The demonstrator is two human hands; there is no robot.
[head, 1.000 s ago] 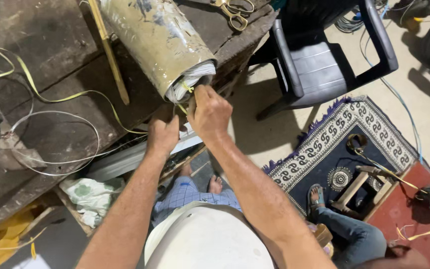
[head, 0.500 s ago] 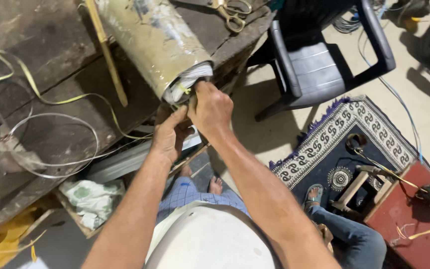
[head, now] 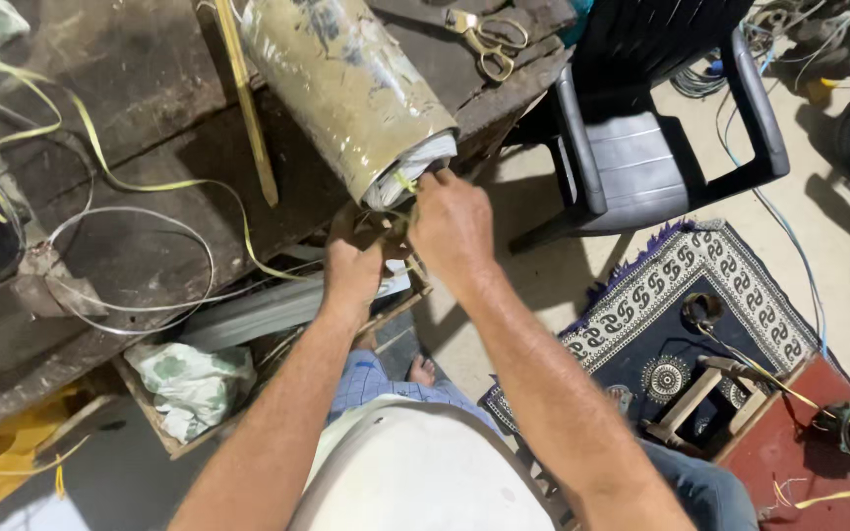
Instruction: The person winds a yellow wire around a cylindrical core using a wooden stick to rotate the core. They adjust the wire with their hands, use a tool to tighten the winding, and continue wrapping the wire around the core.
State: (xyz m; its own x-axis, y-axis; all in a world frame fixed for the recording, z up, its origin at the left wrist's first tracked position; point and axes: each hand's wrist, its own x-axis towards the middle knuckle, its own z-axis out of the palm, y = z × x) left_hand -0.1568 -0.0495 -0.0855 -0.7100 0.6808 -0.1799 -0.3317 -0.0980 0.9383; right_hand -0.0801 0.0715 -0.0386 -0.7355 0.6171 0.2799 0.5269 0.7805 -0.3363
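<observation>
- A white rounded shape (head: 425, 472), seemingly a hard hat or a lap cover, is seen nearest the camera, with both forearms stretched out past it.
- The left hand (head: 354, 264) is curled shut at the bench edge; a thin yellow-green strap (head: 403, 183) appears to be pinched in it, though the fingertips are hidden.
- The right hand (head: 453, 224) is closed just beside the left, its fingers pressed together on the same strap right under the roll's mouth, so that the strap can be kept taut.
- The large roll (head: 346, 88) of cloudy, yellowed plastic-wrapped sheet is laid tilted across the dark wooden workbench (head: 130, 128), its open end with white inner layers overhanging the edge toward the hands.
- No readable label can be made out on the roll; only bluish smudges under the wrap are shown.
- A crumpled white bag (head: 194, 383) with green print is tucked in a box below the bench.
- Loose yellow strapping (head: 100, 162) and pale wire loops (head: 140, 261) are left lying on the bench.
- A wooden stick (head: 246, 108) is laid beside the roll.
- Brass-coloured scissors (head: 484, 39) are set at the far corner.
- A dark plastic chair (head: 641, 138) and a patterned rug (head: 671, 305) are seen beyond.
</observation>
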